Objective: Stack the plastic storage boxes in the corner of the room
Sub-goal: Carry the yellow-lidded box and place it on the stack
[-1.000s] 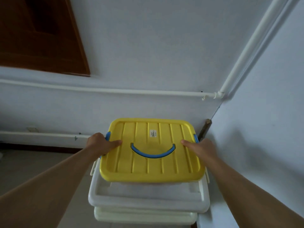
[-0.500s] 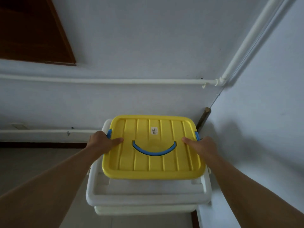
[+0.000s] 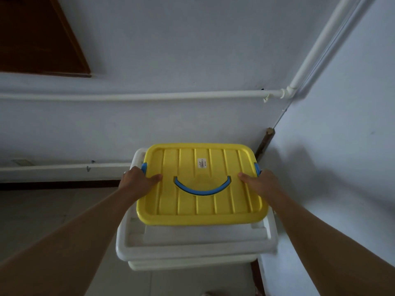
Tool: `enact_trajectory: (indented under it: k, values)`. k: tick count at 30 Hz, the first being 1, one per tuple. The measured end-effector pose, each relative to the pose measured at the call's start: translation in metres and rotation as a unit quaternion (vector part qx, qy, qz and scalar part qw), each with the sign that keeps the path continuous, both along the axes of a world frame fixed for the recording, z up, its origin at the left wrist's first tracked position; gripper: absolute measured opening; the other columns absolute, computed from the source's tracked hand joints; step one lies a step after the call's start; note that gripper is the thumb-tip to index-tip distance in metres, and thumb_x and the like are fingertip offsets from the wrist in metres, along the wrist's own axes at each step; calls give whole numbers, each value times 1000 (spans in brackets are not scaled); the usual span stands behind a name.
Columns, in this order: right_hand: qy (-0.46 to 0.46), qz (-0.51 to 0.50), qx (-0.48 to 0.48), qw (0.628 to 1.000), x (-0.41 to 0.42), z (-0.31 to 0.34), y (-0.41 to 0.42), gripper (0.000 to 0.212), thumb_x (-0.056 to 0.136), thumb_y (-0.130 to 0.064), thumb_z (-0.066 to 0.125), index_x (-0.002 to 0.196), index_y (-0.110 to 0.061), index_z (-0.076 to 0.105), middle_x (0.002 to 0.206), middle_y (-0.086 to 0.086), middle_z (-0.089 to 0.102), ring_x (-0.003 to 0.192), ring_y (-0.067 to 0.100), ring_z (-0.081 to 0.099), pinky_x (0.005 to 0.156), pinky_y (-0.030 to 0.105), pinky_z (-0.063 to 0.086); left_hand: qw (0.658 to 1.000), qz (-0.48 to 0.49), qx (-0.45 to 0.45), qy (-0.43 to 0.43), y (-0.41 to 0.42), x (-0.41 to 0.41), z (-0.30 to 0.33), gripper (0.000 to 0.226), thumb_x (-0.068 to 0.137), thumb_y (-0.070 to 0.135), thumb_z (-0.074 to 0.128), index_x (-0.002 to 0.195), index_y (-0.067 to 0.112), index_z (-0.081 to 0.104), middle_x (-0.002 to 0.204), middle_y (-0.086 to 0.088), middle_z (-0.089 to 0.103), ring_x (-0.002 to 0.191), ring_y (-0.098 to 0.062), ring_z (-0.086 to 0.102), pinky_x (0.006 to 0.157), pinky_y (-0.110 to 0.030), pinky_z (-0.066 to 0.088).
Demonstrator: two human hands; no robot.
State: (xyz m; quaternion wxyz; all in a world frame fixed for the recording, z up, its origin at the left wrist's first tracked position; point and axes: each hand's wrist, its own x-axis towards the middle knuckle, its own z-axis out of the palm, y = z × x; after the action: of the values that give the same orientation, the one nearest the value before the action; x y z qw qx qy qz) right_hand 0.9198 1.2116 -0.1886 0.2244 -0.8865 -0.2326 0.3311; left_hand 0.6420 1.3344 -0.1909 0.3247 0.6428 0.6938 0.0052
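Observation:
A plastic box with a yellow lid (image 3: 213,201) and a blue handle (image 3: 202,188) sits on top of a larger white storage box (image 3: 192,245) in the room's corner. A second white box (image 3: 188,262) shows below that one. My left hand (image 3: 137,181) grips the yellow box's left side by its blue clip, thumb on the lid. My right hand (image 3: 259,183) grips the right side the same way. The yellow box's body is hidden under its lid.
White pipes (image 3: 149,96) run along the back wall and up the corner (image 3: 316,48). A wooden stick (image 3: 265,143) leans in the corner behind the boxes. A brown wooden panel (image 3: 40,37) hangs upper left. The right wall stands close to the stack.
The yellow box has moved farther back over the white box, toward the wall, with both hands still on its sides. More of the white lid's front now shows.

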Motion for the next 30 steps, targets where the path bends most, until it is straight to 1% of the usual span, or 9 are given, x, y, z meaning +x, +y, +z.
enact_trajectory:
  k: [3, 7, 9, 12, 15, 18, 25, 28, 30]
  values:
    - [-9, 38, -6, 999, -4, 8, -6, 80, 79, -47, 69, 138, -4, 36, 135, 14, 49, 122, 33, 50, 95, 44, 45, 1000, -12, -12, 5, -10, -2, 4, 73, 81, 50, 64, 127, -1, 43, 118, -18, 57, 90, -24, 53, 70, -32, 44]
    - [-22, 65, -15, 998, -9, 16, -18, 76, 83, -39, 68, 141, -9, 29, 137, 13, 46, 122, 33, 50, 94, 45, 46, 999, -32, -29, 19, -29, -9, 13, 76, 82, 46, 64, 134, 0, 33, 125, -17, 54, 108, -31, 58, 76, -34, 48]
    - [-34, 73, -22, 997, -11, 18, -27, 67, 87, -29, 63, 142, -11, 28, 135, 13, 48, 119, 33, 51, 90, 42, 46, 998, -18, -52, 9, -40, -16, 15, 74, 84, 43, 64, 134, 2, 31, 124, -17, 54, 100, -31, 59, 78, -38, 54]
    - [-40, 82, -45, 995, -13, 17, -40, 61, 90, -12, 54, 144, -12, 28, 133, 15, 49, 117, 33, 52, 87, 39, 46, 996, 14, -87, 1, -56, -23, 17, 68, 86, 40, 62, 134, 3, 30, 119, -17, 57, 93, -30, 63, 71, -41, 59]
    - [-33, 81, -49, 995, -16, 14, -46, 63, 89, -7, 51, 146, -13, 25, 134, 16, 47, 118, 35, 51, 94, 46, 50, 996, 24, -88, -13, -65, -23, 17, 53, 89, 32, 59, 128, 4, 37, 96, -16, 64, 82, -31, 70, 68, -40, 60]
    - [-38, 86, -50, 994, -17, 14, -47, 64, 91, -6, 50, 148, -12, 22, 139, 16, 43, 123, 36, 47, 97, 48, 48, 995, 46, -86, -35, -71, -20, 16, 47, 91, 28, 57, 127, 3, 38, 80, -10, 58, 63, -25, 65, 62, -35, 57]
    - [-44, 95, -47, 993, -16, 11, -48, 61, 92, -8, 52, 147, -11, 25, 139, 16, 43, 123, 35, 48, 97, 48, 49, 996, 61, -62, -36, -77, -18, 12, 44, 93, 28, 53, 126, 3, 41, 93, -16, 60, 56, -22, 62, 54, -29, 54]
    - [-44, 99, -40, 993, -16, 9, -50, 58, 92, -6, 49, 145, -9, 26, 138, 17, 44, 123, 35, 47, 97, 47, 48, 996, 64, -62, -27, -79, -16, 13, 45, 93, 29, 53, 127, 3, 40, 103, -19, 61, 67, -27, 66, 52, -30, 53]
    - [-42, 97, -37, 994, -17, 9, -51, 56, 93, -6, 48, 145, -9, 26, 137, 17, 45, 122, 35, 48, 95, 44, 47, 996, 63, -59, -15, -79, -15, 14, 45, 93, 30, 53, 127, 3, 40, 110, -20, 61, 79, -31, 69, 58, -34, 57]
